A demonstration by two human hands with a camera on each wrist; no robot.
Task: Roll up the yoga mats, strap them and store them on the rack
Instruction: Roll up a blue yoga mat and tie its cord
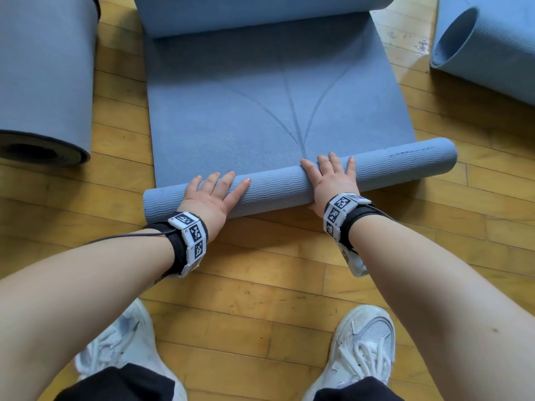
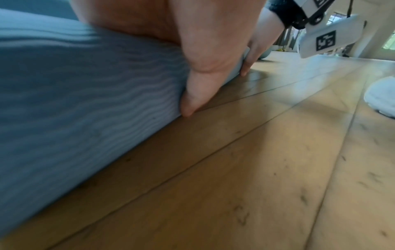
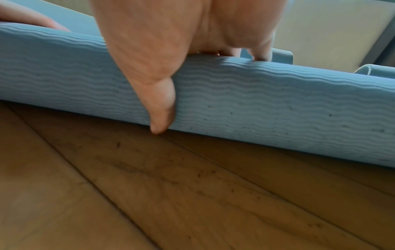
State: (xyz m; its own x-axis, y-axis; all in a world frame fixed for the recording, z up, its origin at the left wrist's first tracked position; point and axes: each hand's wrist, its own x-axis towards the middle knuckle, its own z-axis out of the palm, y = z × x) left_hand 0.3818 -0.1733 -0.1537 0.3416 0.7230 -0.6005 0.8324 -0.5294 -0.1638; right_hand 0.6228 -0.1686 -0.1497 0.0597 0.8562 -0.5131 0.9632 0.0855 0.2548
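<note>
Fingers (image 1: 224, 180) of the left hand (image 1: 212, 195) lie straight and spread over the top of the rolled end (image 1: 278, 183) of the blue yoga mat (image 1: 260, 111), thumb tucked low against its near side; the right hand (image 1: 333, 180) presses likewise, probably to keep the roll tight and even. That mat lies mid-floor (image 1: 260, 270), its far end curled too. Two other mats, rolled (image 1: 43, 82) and loosely rolled (image 1: 486, 44), flank it. No strap or rack shows.
</note>
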